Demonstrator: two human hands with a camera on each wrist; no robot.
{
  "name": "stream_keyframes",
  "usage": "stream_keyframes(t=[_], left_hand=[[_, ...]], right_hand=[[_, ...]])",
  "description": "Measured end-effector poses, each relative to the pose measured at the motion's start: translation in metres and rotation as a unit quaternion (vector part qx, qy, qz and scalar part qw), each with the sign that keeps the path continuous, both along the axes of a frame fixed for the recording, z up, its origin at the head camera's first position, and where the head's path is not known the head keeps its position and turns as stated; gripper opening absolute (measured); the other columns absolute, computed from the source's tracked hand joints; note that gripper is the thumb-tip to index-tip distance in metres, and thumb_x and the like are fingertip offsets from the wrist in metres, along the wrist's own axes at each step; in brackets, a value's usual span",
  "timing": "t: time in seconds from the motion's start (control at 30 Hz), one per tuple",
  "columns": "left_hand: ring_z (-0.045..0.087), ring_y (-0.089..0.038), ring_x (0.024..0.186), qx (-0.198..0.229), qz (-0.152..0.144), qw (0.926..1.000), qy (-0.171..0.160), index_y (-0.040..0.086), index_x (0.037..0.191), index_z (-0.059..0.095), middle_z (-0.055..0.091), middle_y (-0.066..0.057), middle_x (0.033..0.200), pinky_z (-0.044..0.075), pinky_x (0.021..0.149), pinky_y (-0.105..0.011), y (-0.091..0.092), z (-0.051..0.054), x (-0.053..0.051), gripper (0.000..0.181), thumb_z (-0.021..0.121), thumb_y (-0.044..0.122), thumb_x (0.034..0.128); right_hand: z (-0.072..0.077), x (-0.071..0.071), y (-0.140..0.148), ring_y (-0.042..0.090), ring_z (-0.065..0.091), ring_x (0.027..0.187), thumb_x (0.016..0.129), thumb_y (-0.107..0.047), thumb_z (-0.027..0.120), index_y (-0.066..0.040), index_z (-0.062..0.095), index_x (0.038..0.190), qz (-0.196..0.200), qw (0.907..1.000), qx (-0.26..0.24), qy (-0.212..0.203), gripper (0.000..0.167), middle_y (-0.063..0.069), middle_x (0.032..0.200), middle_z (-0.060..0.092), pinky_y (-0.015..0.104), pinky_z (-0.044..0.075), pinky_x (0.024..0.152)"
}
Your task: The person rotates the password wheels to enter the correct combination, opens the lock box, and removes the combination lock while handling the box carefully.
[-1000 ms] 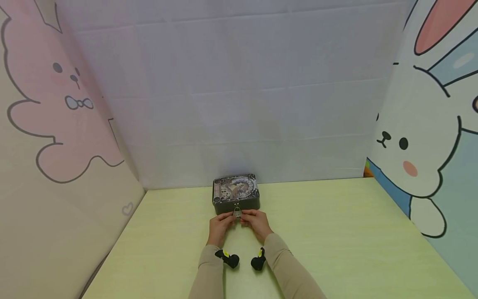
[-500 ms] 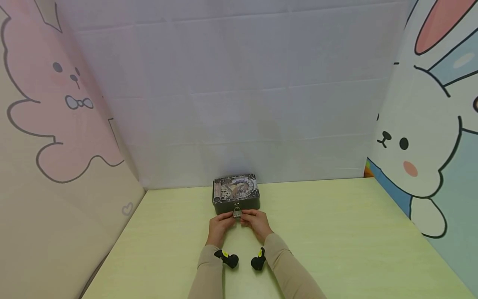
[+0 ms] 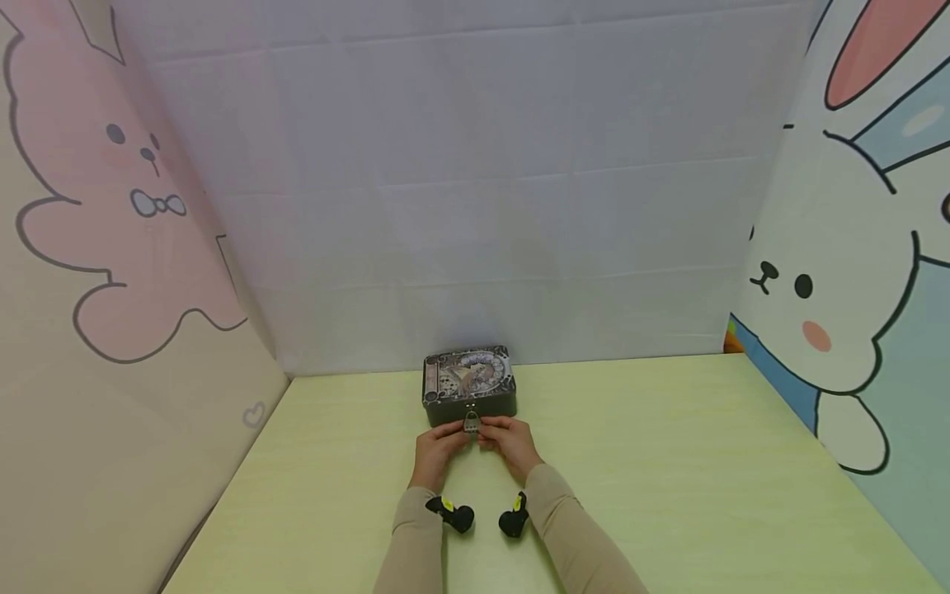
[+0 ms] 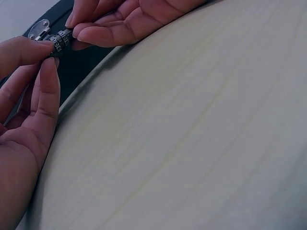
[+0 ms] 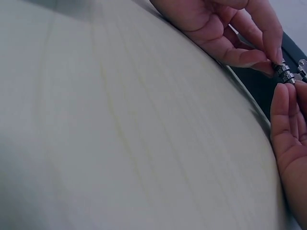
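Note:
A small metal combination padlock [image 3: 472, 424] hangs at the clasp on the front of a dark tin box [image 3: 471, 381] with a printed picture lid. The lid is down. My left hand [image 3: 436, 452] pinches the padlock from the left side, thumb above and fingers below, as the left wrist view shows. From the other side, my right hand [image 3: 512, 441] holds the padlock's end between thumb and fingertips. Numbered dials [image 4: 60, 40] show between the two hands in the left wrist view; the digits are too small to read. Fingertips hide part of the padlock [image 5: 285, 73] in the right wrist view.
The box stands on a pale yellow-green table [image 3: 668, 462], close to a white cloth backdrop [image 3: 475, 206]. Side panels with cartoon rabbits [image 3: 816, 330] flank the table. Black wrist cameras [image 3: 462, 518] sit on both sleeves.
The padlock's tilt between the fingers has shifted slightly. Both hands and the box keep nearly the same place.

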State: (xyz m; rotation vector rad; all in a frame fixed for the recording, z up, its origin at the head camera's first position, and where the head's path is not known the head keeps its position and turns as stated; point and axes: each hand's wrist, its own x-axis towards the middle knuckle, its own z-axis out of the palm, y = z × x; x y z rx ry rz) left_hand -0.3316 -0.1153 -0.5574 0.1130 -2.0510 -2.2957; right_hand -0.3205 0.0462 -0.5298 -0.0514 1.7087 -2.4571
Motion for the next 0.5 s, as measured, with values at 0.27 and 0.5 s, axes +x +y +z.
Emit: stream_keyframes(t=[0.27, 0.5], left_hand=[[0.065, -0.011, 0.074, 0.002, -0.003, 1.0, 0.0, -0.012, 0.111, 0.07, 0.073, -0.012, 0.098, 0.055, 0.067, -0.022, 0.0, -0.001, 0.0, 0.033, 0.076, -0.001, 0.0816], [0.065, -0.011, 0.075, 0.003, 0.003, 1.0, -0.007, -0.012, 0.111, 0.07, 0.073, -0.012, 0.099, 0.056, 0.068, -0.022, 0.0, 0.001, 0.001, 0.031, 0.075, -0.001, 0.0829]], right_hand=[[-0.023, -0.015, -0.003, 0.01, 0.067, 0.07, 0.094, 0.008, 0.06, 0.024, 0.054, 0.123, -0.008, 0.9999, -0.012, -0.008, 0.033, 0.007, 0.09, 0.067, 0.025, 0.059, 0.071], [-0.027, -0.016, -0.005, 0.009, 0.067, 0.07, 0.094, 0.007, 0.061, 0.022, 0.055, 0.123, -0.017, 0.9998, -0.006, -0.002, 0.033, 0.007, 0.089, 0.067, 0.023, 0.058, 0.07]])
